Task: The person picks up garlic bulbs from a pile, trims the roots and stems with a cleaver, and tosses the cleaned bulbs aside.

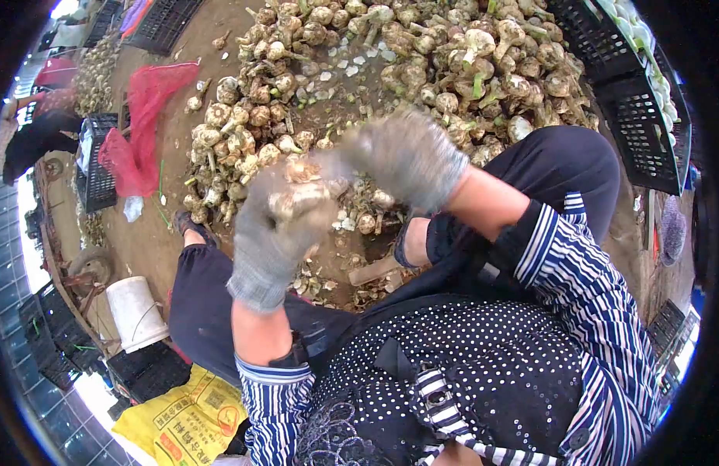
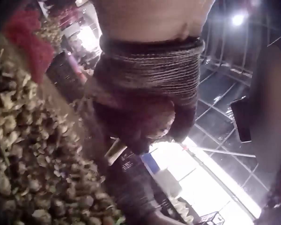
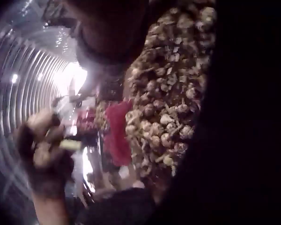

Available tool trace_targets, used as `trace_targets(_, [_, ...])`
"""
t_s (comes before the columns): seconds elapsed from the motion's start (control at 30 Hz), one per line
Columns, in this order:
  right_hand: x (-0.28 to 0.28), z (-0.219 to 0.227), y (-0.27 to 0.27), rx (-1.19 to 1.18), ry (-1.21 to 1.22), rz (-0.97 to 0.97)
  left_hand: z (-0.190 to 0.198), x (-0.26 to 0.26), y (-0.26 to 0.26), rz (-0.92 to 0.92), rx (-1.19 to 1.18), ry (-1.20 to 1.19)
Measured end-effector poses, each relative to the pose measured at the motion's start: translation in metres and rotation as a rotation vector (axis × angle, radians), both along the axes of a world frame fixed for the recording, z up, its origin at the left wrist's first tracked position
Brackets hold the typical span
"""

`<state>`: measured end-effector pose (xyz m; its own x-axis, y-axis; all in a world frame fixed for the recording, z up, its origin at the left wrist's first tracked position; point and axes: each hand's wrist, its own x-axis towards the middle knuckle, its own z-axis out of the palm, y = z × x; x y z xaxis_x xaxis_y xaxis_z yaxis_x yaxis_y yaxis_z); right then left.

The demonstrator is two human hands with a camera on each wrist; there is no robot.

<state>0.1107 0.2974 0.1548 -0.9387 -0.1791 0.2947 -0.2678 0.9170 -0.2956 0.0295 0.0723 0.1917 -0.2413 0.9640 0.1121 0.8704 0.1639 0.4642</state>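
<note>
My left hand (image 1: 268,245), in a grey knitted glove, grips a garlic bulb (image 1: 293,200). Loose papery skin (image 1: 301,169) shows above that bulb. From the right wrist view, the left hand (image 3: 47,168) has its fingers curled round garlic, and a pale cut stem (image 3: 71,144) sticks out to one side. My right hand (image 1: 410,159), gloved too, is raised close beside the bulb, its fingers blurred by motion; I cannot tell what it holds. Beneath both hands lies a big heap of garlic bulbs (image 1: 468,58), with stems attached.
Black plastic crates (image 1: 639,116) stand at the right, one with pale contents. A red mesh bag (image 1: 138,132) lies at the left near another black crate (image 1: 100,175). A white bucket (image 1: 134,311) and a yellow printed sack (image 1: 184,419) are beside the seated person's leg.
</note>
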Motion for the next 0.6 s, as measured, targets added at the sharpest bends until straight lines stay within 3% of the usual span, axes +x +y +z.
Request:
trace_targets(0.03, [-0.015, -0.013, 0.014, 0.057, -0.346, -0.185, 0.028, 0.017, 0.012, 0.311, 0.185, -0.662])
trace_targets(0.07, [-0.018, -0.016, 0.028, 0.013, -0.484, -0.316, 0.052, 0.026, 0.019, 0.624, 0.37, -1.321])
trace_targets(0.1, [-0.015, -0.014, 0.029, -0.011, -0.341, -0.34, 0.064, 0.022, 0.022, 0.75, 0.101, -0.742])
trace_targets(0.13, [-0.014, -0.006, 0.026, -0.031, -0.202, -0.362, 0.06, 0.018, 0.013, 0.774, 0.115, -0.735])
trace_targets(0.2, [-0.011, 0.01, 0.014, -0.205, -0.182, -0.382, 0.036, 0.003, 0.001, 0.676, 0.343, -0.871])
trace_targets(0.23, [-0.012, 0.013, 0.011, -0.301, -0.272, -0.41, 0.028, -0.003, 0.002, 0.895, 0.335, -1.094])
trace_targets(0.27, [-0.011, 0.012, 0.006, -0.307, -0.276, -0.412, 0.025, 0.0, -0.001, 0.898, 0.327, -1.093])
trace_targets(0.37, [-0.016, 0.004, -0.001, -0.731, -0.389, -0.42, 0.029, 0.009, 0.009, 0.976, 0.556, -1.233])
trace_targets(0.4, [-0.016, 0.007, -0.007, -0.736, -0.294, -0.371, 0.026, 0.008, 0.005, 0.968, 0.571, -1.23])
trace_targets(0.47, [-0.016, 0.014, -0.015, -0.834, -0.147, -0.281, 0.011, 0.009, -0.004, 0.969, 0.571, -1.519])
trace_targets(0.5, [-0.013, 0.033, -0.018, -0.802, -0.181, -0.319, 0.01, 0.016, 0.016, 0.943, 0.792, -1.437])
trace_targets(0.53, [-0.012, 0.047, -0.018, -0.865, -0.307, -0.349, 0.008, 0.019, 0.022, 0.935, 0.792, -1.439])
trace_targets(0.6, [-0.013, 0.048, -0.023, -0.82, -0.184, -0.368, 0.006, 0.022, 0.03, 0.942, 0.881, -1.47])
